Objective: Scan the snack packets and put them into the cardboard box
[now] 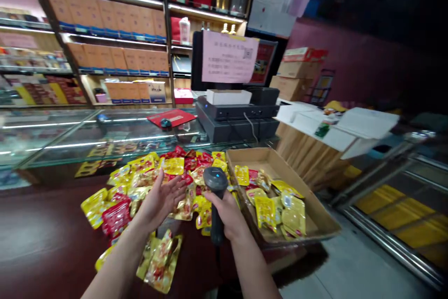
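In my right hand is a black barcode scanner, upright, with a small blue light on its head. My left hand is open over a pile of snack packets, palm turned toward the scanner and fingers stretched out. Beneath and around it lie yellow packets, red packets and gold packets in shiny wrapping. To the right of the scanner, a shallow cardboard box holds several more yellow, red and gold packets.
Behind the pile stands a glass display counter with a red folder on it. A monitor carrying a pink notice stands above a black cash drawer. Boxed goods fill the back shelves. A metal rail runs at the right.
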### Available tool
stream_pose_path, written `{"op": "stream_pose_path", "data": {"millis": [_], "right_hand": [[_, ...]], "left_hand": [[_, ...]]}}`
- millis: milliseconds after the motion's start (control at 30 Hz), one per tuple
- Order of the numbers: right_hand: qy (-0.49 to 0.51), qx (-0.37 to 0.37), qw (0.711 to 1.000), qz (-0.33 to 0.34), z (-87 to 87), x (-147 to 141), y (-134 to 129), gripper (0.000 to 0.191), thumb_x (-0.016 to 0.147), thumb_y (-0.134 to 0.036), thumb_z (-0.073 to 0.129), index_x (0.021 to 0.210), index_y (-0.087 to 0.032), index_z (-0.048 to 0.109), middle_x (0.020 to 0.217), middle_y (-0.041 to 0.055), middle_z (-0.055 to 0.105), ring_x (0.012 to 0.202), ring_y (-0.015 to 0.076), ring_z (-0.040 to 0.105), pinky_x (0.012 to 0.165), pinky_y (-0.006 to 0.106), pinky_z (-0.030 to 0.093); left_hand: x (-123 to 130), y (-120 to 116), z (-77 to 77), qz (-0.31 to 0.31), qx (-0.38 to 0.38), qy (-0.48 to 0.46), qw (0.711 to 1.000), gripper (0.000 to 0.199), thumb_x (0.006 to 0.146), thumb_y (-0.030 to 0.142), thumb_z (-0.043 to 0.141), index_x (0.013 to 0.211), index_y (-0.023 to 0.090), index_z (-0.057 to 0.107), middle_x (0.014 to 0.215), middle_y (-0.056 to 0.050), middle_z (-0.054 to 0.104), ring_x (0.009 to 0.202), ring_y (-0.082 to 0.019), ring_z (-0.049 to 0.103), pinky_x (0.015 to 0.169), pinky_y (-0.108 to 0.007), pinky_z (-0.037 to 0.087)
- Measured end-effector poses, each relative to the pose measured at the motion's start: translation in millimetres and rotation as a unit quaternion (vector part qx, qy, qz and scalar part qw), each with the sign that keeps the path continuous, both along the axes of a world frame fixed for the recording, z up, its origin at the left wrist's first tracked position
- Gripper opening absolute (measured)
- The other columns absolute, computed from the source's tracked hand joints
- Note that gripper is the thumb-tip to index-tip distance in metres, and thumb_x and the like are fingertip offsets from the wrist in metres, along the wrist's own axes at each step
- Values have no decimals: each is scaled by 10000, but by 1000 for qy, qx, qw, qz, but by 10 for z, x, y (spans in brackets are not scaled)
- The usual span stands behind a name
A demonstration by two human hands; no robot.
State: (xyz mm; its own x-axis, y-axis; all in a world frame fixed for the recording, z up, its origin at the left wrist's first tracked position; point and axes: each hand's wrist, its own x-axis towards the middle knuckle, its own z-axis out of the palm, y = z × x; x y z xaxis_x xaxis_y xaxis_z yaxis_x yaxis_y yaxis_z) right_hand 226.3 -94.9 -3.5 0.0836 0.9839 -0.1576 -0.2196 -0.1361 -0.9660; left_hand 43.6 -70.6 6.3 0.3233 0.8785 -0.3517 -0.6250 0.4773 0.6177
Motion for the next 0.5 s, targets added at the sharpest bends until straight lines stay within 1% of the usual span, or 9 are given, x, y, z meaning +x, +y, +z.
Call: {"op": "stream_pose_path", "data": {"millis": [33,100,200,267,333,433,500], "right_hand": [[-2,-8,1000,16,-29,-104,-3,290,635,-317,694,890,-184,657,839,1,676,815,174,582,774,273,421],[-6,-24,999,35,-96,-273,-12,282,628,-306,696,878,-181,654,822,0,670,793,168,577,763,271,419],[-23,-32,998,40,-202,-432,-3,285,618,-298,703,870,-176,650,817,-1,665,805,171,572,783,275,411],[-41,-29,998,28,-261,-490,23,281,609,-303,706,853,-173,651,794,-2,660,800,178,568,780,281,406],[-57,-32,998,18,-302,-525,51,268,602,-311,708,821,-169,650,753,-2,651,765,179,561,754,284,406],[-72,-36,997,16,-332,-550,81,250,598,-312,709,794,-167,651,720,-2,645,724,170,554,729,280,406],[-78,-26,997,15,-347,-549,91,245,597,-303,709,797,-174,653,725,-3,650,730,170,560,728,276,412]], "left_hand": [[-130,-64,-33,16,-10,5,1000,730,832,590,403,1353,81,362,1315,-184,489,1257,-259,418,1051,-374,292],[-326,-206,-133,29,-28,-5,999,726,832,582,412,1351,77,358,1290,-192,508,1235,-263,445,1044,-377,305],[-462,-412,-325,13,-61,-46,997,693,836,553,431,1320,61,376,1228,-212,544,1170,-277,507,1025,-385,332],[-466,-507,-439,17,-86,-66,994,657,837,530,447,1285,53,398,1173,-223,567,1117,-287,547,1007,-388,353],[-431,-552,-518,51,-113,-70,990,619,839,509,456,1257,55,406,1125,-225,579,1076,-288,573,984,-385,377],[-361,-536,-561,120,-148,-57,980,547,854,459,452,1243,79,396,1100,-217,578,1053,-273,588,950,-375,409],[-328,-501,-556,145,-155,-51,976,489,868,421,435,1234,100,398,1099,-204,577,1045,-264,592,932,-381,423]]}}
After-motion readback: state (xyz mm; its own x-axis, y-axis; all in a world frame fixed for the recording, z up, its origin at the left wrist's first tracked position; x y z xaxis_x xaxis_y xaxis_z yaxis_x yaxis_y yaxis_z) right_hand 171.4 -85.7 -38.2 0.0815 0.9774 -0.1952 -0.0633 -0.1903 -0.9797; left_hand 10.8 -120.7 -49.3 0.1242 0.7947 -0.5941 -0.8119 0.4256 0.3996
